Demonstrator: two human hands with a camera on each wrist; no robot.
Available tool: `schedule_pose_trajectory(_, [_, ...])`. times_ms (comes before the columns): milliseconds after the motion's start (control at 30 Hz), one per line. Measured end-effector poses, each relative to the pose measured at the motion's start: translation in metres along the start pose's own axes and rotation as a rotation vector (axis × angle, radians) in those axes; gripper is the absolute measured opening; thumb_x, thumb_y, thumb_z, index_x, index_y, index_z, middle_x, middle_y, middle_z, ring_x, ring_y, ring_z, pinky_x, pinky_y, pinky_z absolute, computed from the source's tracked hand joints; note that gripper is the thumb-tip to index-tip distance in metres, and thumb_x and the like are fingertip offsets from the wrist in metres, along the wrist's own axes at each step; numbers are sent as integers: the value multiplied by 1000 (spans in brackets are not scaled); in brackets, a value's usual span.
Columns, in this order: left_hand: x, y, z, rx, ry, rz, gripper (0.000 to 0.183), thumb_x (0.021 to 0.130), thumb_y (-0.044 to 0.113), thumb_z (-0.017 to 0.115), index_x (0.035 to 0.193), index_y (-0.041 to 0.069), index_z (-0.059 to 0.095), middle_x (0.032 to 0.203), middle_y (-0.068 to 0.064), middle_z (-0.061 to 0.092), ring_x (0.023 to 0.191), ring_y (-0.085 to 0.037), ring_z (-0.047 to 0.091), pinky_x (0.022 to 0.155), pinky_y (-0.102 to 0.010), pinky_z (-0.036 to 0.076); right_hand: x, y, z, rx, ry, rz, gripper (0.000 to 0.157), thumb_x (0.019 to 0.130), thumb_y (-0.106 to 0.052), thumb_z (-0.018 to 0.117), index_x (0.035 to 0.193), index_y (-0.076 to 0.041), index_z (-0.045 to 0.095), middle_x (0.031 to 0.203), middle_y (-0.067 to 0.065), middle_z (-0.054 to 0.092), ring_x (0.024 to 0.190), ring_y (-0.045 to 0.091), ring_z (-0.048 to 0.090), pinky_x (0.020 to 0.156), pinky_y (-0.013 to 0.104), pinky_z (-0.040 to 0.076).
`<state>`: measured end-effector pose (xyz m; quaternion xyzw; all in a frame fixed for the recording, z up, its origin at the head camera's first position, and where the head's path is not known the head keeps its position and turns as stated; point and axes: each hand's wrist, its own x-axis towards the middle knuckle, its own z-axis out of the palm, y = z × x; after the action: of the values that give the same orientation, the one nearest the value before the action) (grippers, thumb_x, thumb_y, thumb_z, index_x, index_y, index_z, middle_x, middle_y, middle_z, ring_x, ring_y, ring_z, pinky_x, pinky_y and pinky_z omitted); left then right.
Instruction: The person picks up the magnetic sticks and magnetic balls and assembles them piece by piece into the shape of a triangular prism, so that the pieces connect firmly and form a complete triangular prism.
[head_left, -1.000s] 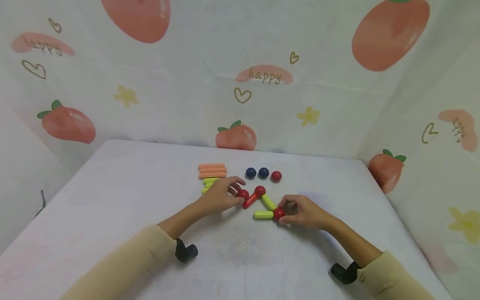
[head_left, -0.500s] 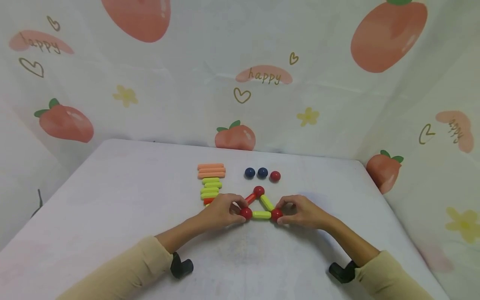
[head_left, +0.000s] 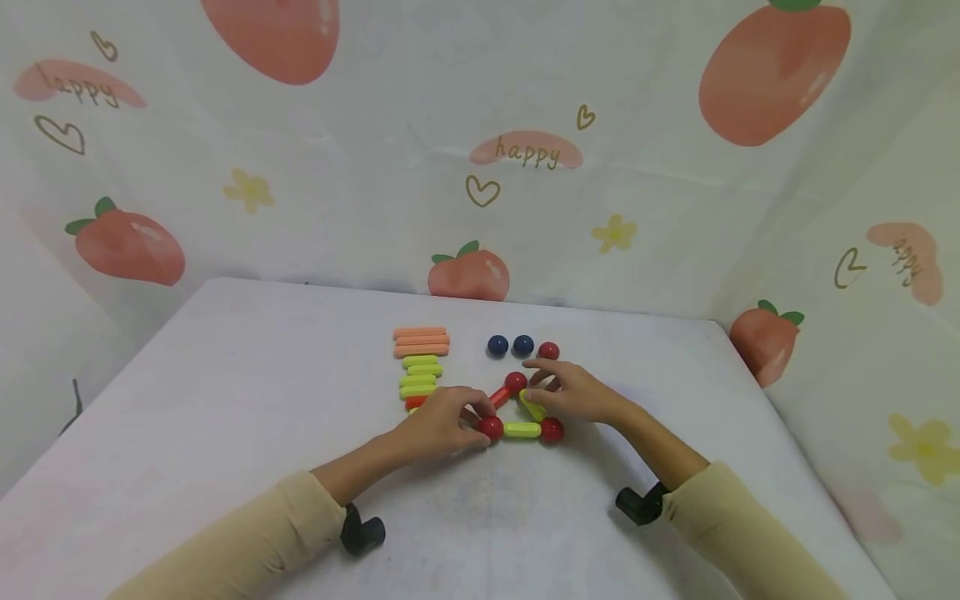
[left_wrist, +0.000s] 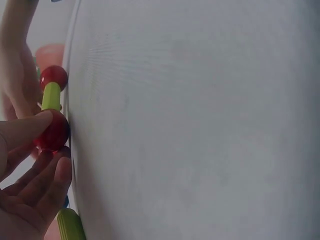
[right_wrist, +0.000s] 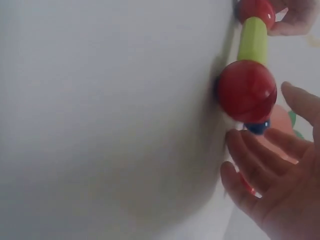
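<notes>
The left hand holds a red ball, the right hand near a slanting yellow-green rod.

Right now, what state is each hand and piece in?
Left hand: pinching left red ball
Right hand: fingers relaxed, beside far red ball
Right red ball: meets front lime stick
Far red ball: meets slanted red stick
Side lime stick: partly covered
Orange sticks: loose, side by side
Left lime sticks: loose, lowest partly hidden
Left red stick: loose, partly hidden
Blue balls: loose
Rear red ball: loose
</notes>
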<state>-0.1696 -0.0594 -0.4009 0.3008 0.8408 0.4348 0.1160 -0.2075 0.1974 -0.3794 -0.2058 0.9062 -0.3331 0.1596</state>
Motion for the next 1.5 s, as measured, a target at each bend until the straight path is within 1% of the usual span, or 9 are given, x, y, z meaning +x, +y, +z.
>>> schedule_pose_trajectory(67, [0,-2,0,2,-1,2,25,84,11,80,107,13,69,102,5,69,97,-12,67,82,-25,56,8,-5,2,-17,-17,7,52,95,-28,68,141,-8,54,118,12,67,100,24,64,80,34,58])
schedule_pose_trajectory(167, [0,-3,0,-6,-3,6,25,84,11,80,107,13,69,102,5,69,97,-12,67,82,-24,56,17,-8,5,-30,-20,-5,42,95,-24,69,133,-8,60,113,10,68,95,21,63,77,31,57])
schedule_pose_trajectory(333, [0,-3,1,-15,-11,11,25,85,11,80,107,13,68,102,5,68,98,-13,68,83,-25,56,22,-6,5,-47,0,-18,30,95,-18,68,123,-8,64,108,9,68,92,20,62,77,31,57])
schedule_pose_trajectory(567, [0,-1,-1,6,-35,-18,26,86,12,78,110,14,67,105,6,68,100,-12,66,83,-23,55,18,-3,-1,-36,-5,-1,29,97,-14,64,126,-8,63,109,10,65,94,23,60,79,32,56])
schedule_pose_trajectory(900, [1,2,-1,8,-44,-27,24,87,11,77,109,15,67,103,7,67,98,-11,67,84,-24,55,18,4,-3,13,-50,-73,27,98,-11,59,125,-6,61,112,11,64,95,23,59,81,33,54])
schedule_pose_trajectory(1067, [2,3,-1,20,-42,-27,24,87,11,78,108,14,67,103,6,67,98,-12,67,84,-24,55,18,4,-2,41,-67,-85,31,98,-11,60,128,-4,60,117,12,64,100,25,60,85,35,54])
schedule_pose_trajectory(1200, [2,3,-1,21,-40,-29,24,87,11,78,108,15,67,102,6,67,98,-12,67,83,-24,55,14,5,-2,39,-49,-87,42,97,-14,63,137,-4,56,121,15,64,104,28,63,88,39,56])
schedule_pose_trajectory(1367, [3,2,-1,17,-37,-31,25,87,12,78,109,14,67,102,6,68,98,-12,66,82,-23,55,2,10,-2,70,-50,-67,59,94,-23,67,146,-5,46,127,17,63,107,29,64,88,41,56])
schedule_pose_trajectory(1500, [-1,2,-4,-10,-38,-46,28,87,11,77,113,12,67,106,4,68,100,-13,66,82,-25,56,-14,17,0,85,-59,-85,63,92,-26,70,147,-6,46,125,14,64,106,27,64,86,38,57])
